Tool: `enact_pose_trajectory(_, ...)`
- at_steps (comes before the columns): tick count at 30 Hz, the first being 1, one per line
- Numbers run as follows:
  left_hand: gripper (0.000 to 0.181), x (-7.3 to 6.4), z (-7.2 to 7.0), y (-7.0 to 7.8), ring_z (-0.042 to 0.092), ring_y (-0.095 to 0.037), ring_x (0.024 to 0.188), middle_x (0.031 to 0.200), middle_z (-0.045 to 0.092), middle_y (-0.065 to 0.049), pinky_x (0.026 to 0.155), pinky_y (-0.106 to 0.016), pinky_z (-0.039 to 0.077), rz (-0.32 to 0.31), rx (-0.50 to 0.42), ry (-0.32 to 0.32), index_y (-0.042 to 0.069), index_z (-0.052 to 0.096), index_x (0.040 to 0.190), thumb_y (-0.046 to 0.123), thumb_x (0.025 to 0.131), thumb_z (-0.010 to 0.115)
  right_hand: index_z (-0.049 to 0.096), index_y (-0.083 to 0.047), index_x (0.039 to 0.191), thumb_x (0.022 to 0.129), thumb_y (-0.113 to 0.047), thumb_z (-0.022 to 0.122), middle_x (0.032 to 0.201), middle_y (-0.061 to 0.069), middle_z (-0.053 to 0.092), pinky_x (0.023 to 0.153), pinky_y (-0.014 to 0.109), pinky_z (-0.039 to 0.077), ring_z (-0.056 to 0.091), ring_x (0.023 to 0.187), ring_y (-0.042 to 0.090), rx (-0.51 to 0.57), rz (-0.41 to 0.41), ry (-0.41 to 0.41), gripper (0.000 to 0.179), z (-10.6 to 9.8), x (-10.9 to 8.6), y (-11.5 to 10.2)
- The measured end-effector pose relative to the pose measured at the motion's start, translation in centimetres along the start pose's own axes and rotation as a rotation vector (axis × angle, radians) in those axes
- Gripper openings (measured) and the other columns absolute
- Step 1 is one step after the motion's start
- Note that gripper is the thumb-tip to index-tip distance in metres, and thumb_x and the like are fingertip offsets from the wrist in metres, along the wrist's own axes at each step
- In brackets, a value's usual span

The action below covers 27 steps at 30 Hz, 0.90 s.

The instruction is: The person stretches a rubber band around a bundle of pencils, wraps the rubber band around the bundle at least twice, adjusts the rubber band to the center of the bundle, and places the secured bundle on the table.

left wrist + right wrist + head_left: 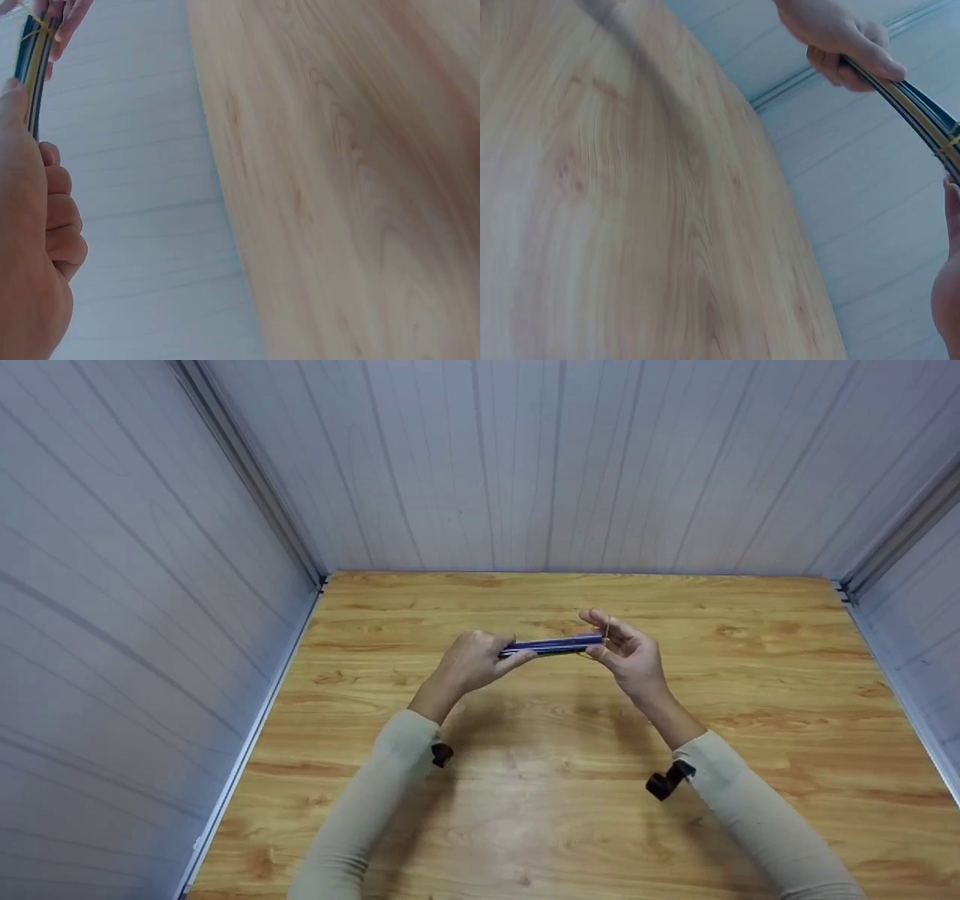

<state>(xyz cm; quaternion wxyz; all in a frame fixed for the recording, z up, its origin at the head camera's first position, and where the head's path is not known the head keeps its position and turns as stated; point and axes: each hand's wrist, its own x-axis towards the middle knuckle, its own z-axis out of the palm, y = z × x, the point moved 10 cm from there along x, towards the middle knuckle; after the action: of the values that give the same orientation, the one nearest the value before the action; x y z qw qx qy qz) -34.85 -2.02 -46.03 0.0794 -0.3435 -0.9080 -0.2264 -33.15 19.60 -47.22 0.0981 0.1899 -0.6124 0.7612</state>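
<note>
Clearly, the left hand [474, 661] has the firmer grip: fingers and thumb close round the near end of a slim bundle [559, 646] of thin lengths, dark with a yellowish one among them. If that hold loosened, I would expect the pieces to fan out or slide past one another, since nothing else is seen binding that end. The bundle itself is held up between the two hands, roughly level, over the worktop [540, 810]; with no support beneath it, any slip would probably scatter lengths across the wood. Towards its right end a thin yellowish band [954, 141] crosses the pieces, with a loop standing up by the fingers. Such a loop, if stretchy, could snap off, catch a fingertip or bunch unevenly should it be let go too soon. Farthest right, the right hand [634, 662] has its thumb against the bundle's end and its upper fingers spread away; whether its grip pinches the pieces or merely steadies them, I cannot tell.
</note>
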Motion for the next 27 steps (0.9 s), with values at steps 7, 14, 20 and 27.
enact_pose_trajectory(7, 0.05, 0.3, 0.3, 1.1, 0.036, -0.009, 0.056, 0.065, 0.043, 0.005, 0.055, -0.021, 0.025, 0.086, 0.086, -0.061, 0.006, 0.065, 0.086, 0.048, 0.113, 0.066, 0.072, 0.012, 0.139, 0.101, 0.007, 0.077, 0.128, -0.009, 0.085, 0.084, 0.02, 0.066, 0.083, 0.106, 0.004, -0.209, 0.059, -0.079, 0.038, 1.1, 0.7, 0.4)
enact_pose_trajectory(14, 0.053, 0.1, 0.8, 1.2, 0.031, -0.007, 0.053, 0.062, 0.037, 0.007, 0.054, -0.021, 0.022, 0.097, 0.141, -0.08, 0.009, 0.06, 0.08, 0.05, 0.114, 0.065, 0.079, 0.011, 0.127, 0.101, 0.011, 0.074, 0.123, 0.022, 0.083, 0.084, 0.024, 0.068, 0.086, 0.104, 0.01, -0.24, 0.078, -0.103, 0.026, 1.5, 0.8, 0.3)
enact_pose_trajectory(20, 0.057, 0.0, 2.8, 1.2, 0.03, -0.008, 0.055, 0.061, 0.033, 0.008, 0.055, -0.023, 0.025, 0.089, 0.165, -0.179, 0.009, 0.063, 0.079, 0.054, 0.115, 0.061, 0.072, 0.023, 0.123, 0.103, 0.01, 0.072, 0.108, -0.01, 0.088, 0.086, 0.023, 0.068, 0.086, 0.097, 0.004, -0.18, 0.036, -0.145, 0.023, 2.2, 1.6, -1.6)
enact_pose_trajectory(27, 0.058, -0.2, 3.9, 0.2, 0.031, -0.007, 0.055, 0.061, 0.034, 0.008, 0.055, -0.022, 0.026, 0.029, 0.112, -0.226, 0.013, 0.055, 0.076, 0.056, 0.115, 0.06, 0.069, 0.03, 0.118, 0.101, 0.015, 0.071, 0.105, -0.01, 0.088, 0.086, 0.022, 0.067, 0.085, 0.098, 0.004, -0.125, -0.015, -0.201, 0.022, 3.0, 2.1, -3.1)
